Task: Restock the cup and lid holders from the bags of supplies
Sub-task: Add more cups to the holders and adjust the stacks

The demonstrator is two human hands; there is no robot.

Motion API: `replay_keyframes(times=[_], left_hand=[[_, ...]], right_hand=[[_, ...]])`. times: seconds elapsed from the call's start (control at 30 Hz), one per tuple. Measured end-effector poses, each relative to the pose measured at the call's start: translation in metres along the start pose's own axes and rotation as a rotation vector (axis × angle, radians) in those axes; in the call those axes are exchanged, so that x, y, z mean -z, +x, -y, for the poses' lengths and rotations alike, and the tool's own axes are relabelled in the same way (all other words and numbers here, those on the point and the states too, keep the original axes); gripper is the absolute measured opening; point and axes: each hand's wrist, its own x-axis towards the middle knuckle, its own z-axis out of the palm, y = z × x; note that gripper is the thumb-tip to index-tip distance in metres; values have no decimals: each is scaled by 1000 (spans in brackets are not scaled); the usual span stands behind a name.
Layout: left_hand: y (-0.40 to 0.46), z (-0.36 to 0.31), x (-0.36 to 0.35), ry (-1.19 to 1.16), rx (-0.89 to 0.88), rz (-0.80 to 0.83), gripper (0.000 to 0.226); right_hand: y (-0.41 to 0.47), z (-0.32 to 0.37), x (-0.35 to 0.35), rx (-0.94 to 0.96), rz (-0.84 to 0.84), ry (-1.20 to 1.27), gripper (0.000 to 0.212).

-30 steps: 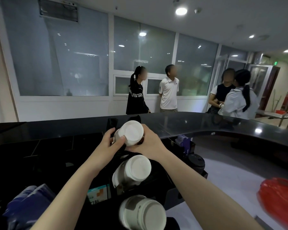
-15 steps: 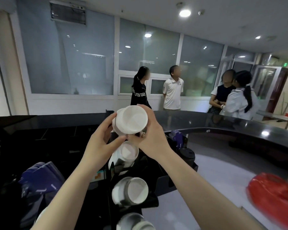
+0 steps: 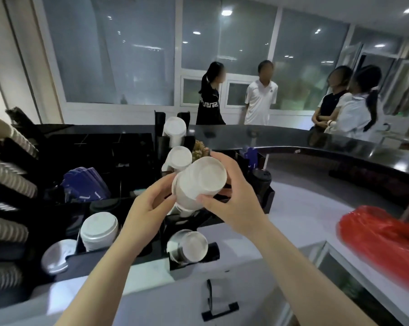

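Note:
I hold a stack of white paper cups [image 3: 198, 182] with both hands above the black cup holder [image 3: 198, 217]. My left hand [image 3: 149, 205] grips the stack's left side and my right hand [image 3: 231, 196] curls round its rim and right side. The cups' bottoms face me. Behind them, two more white cup stacks [image 3: 180, 158] [image 3: 174, 128] stick out of the holder's upper slots. A clear plastic cup stack [image 3: 187, 245] fills the lowest slot. The stack's lower end is hidden behind my hands.
White lid stacks [image 3: 98, 229] and grey lids [image 3: 56, 255] sit in slots to the left. Ribbed paper cups [image 3: 8, 180] line the far left rack. A red plastic bag [image 3: 382, 243] lies on the counter at right. Several people stand beyond the black counter [image 3: 316, 142].
The cup stack has come down from the top of the holder to a lower slot. My view has tilted down, showing more of the lid racks and counter.

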Motion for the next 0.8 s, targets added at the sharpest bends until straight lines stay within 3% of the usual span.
replay_keyframes(times=[0.23, 0.4, 0.53, 0.8], left_hand=[[-41, 23, 6, 49, 200, -83, 48], [-50, 22, 13, 77, 238, -106, 45], [-57, 20, 17, 78, 248, -117, 44], [-71, 18, 20, 99, 290, -116, 40]], right_hand=[[-50, -23, 1, -217, 122, 70, 64], [-60, -34, -24, -246, 189, -78, 60], [-64, -49, -41, -254, 257, -248, 71], [-75, -77, -69, -207, 186, -609, 70]])
